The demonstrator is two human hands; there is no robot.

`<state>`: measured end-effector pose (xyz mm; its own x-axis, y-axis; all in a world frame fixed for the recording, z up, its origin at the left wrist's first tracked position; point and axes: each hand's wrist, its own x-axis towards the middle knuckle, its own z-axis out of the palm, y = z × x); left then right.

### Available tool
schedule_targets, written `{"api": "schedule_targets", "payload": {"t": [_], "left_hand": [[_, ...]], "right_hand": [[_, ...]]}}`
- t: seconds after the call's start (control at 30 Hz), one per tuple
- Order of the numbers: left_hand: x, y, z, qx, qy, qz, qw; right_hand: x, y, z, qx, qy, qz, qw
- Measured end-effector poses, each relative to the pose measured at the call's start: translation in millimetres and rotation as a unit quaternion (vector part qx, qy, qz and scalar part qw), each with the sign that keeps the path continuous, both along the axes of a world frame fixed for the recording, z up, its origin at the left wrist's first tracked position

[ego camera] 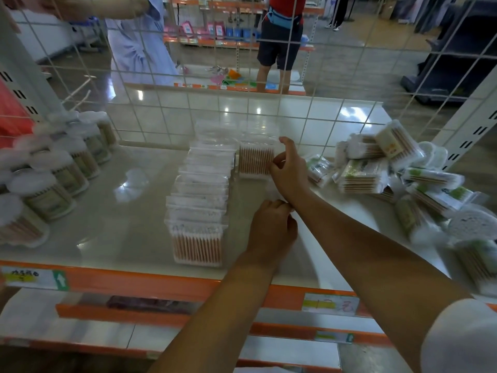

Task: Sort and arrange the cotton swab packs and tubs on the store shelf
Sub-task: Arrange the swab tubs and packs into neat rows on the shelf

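Round tubs [67, 168] stand lined up at the left of the shelf [129, 211], clear boxes [200, 203] run in a neat row down the middle, but the heap of soft packs [376, 168] at the right waits unsorted. Right hand [289, 168] reaches to frame centre, fingers pinching a swab box [255, 161] beside the row. Left hand [271, 228] sits below, fingers curled; what it holds, I cannot tell.

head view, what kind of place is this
Most likely a retail store aisle: an orange-edged shelf with price labels, stocked with boxed cotton swabs, and more merchandise racks beyond the wire grid.
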<state>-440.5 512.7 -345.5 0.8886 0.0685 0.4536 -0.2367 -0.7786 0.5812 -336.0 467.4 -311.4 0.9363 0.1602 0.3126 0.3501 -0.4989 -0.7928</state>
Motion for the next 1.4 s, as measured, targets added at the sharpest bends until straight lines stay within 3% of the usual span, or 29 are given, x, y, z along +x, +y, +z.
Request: {"api": "schedule_targets", "payload": {"t": [0.4,0.83,1.1,1.4], "left_hand": [[-1,0,4,-0.009,0.029,-0.003,1.000],[-8,-1,9,-0.001,0.034,-0.002,0.999],[-7,-21,15,0.042,0.026,-0.042,0.998],[22,-71,56,0.026,-0.029,-0.084,0.996]], "right_hand": [[-3,1,0,-0.024,-0.001,0.000,1.000],[-16,-53,31,-0.305,-0.087,0.020,0.948],[-45,-107,47,-0.284,-0.100,0.013,0.953],[-55,-165,54,-0.169,-0.181,-0.070,0.966]]}}
